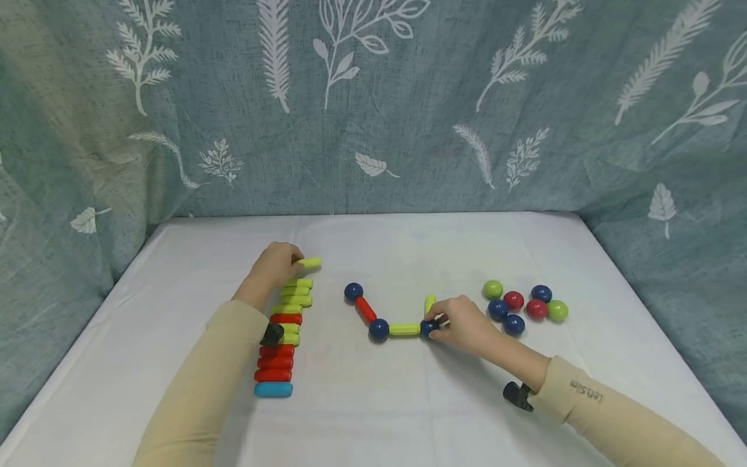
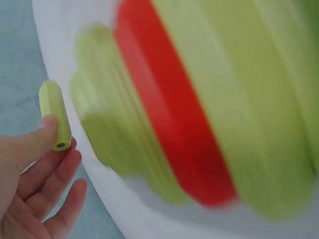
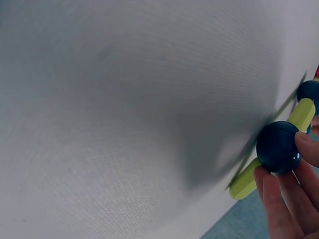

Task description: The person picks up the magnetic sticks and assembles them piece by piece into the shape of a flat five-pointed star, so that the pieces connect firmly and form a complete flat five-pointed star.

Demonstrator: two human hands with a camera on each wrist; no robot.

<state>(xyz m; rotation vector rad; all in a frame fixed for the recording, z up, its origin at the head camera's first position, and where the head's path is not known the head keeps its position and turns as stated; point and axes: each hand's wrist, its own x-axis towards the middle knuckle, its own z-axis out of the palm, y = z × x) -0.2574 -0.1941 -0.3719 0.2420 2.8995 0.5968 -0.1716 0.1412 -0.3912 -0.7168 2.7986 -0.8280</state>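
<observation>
My left hand pinches a yellow-green magnetic rod between thumb and fingertips, past the far end of a row of rods. In the left wrist view that rod shows a dark dot in its end. With thumb and fingers my right hand grips a blue ball, the right corner of a joined chain. From this ball one yellow-green rod points away to the back. Another yellow-green rod runs left to a second blue ball, where a red rod leads up to a third blue ball.
The row at left holds several yellow-green rods, several red rods and a light blue rod at its near end. Loose green, red and blue balls cluster on the right. A patterned curtain hangs behind the white-covered table.
</observation>
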